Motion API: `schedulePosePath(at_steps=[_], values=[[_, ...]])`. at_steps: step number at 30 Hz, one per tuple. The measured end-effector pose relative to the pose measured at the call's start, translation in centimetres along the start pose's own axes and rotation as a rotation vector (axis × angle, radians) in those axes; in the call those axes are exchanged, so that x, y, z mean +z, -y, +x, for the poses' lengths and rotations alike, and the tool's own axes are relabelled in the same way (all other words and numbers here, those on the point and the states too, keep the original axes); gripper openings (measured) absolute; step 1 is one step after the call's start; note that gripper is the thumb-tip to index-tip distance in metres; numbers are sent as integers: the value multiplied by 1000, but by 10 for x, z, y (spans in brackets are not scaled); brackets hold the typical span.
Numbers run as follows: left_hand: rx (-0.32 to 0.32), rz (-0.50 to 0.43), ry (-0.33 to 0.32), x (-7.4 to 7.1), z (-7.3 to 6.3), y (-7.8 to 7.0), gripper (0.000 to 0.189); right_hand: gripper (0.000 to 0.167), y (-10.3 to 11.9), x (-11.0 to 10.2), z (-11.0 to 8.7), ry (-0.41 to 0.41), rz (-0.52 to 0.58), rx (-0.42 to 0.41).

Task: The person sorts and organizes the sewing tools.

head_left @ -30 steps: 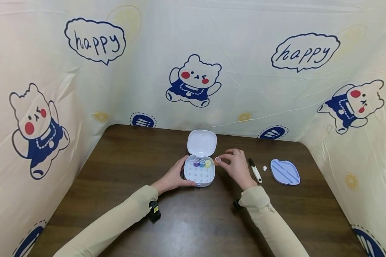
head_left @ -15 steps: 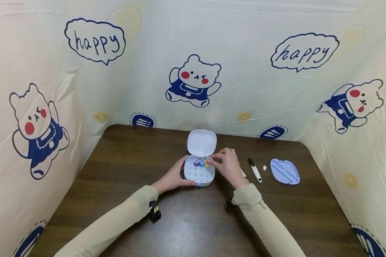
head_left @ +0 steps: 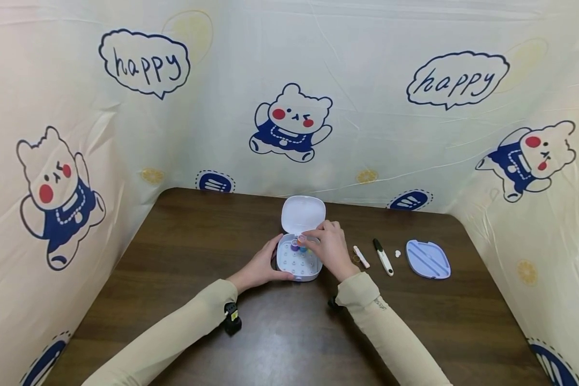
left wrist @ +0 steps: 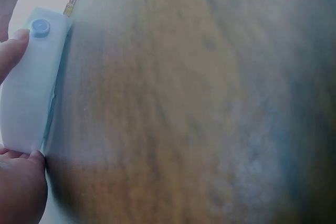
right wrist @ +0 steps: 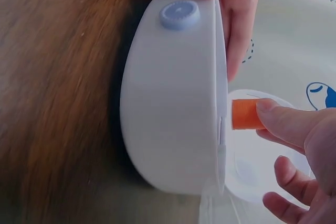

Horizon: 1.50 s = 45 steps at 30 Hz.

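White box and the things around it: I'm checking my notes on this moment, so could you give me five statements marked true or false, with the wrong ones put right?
1. The left hand grips the box. True.
2. The box's lid is closed. False: the lid stands open.
3. The right hand pinches an orange cylinder. True.
4. The purple cylinder is outside the box. False: the purple cylinder stands inside it.
5. In the head view, the blue tray lies to the right of the box. True.
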<state>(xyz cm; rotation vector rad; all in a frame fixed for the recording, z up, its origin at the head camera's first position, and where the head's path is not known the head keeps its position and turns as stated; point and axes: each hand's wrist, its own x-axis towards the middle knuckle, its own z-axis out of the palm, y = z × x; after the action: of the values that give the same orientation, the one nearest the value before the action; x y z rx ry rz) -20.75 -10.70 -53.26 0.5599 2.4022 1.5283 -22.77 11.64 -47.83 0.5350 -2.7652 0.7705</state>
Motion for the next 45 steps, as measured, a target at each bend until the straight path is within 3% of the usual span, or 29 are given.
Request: schedulePosePath(at_steps=[15,26,45], values=[[2,-10,0,1,1,3,117,21,14,12,12,15,-28,-36],[6,-22,5,1,0,4,116,22,18,19,15,89,-15,23],[5,-11,5,0,0,2,115,21,20,29,18,106,-88,53]])
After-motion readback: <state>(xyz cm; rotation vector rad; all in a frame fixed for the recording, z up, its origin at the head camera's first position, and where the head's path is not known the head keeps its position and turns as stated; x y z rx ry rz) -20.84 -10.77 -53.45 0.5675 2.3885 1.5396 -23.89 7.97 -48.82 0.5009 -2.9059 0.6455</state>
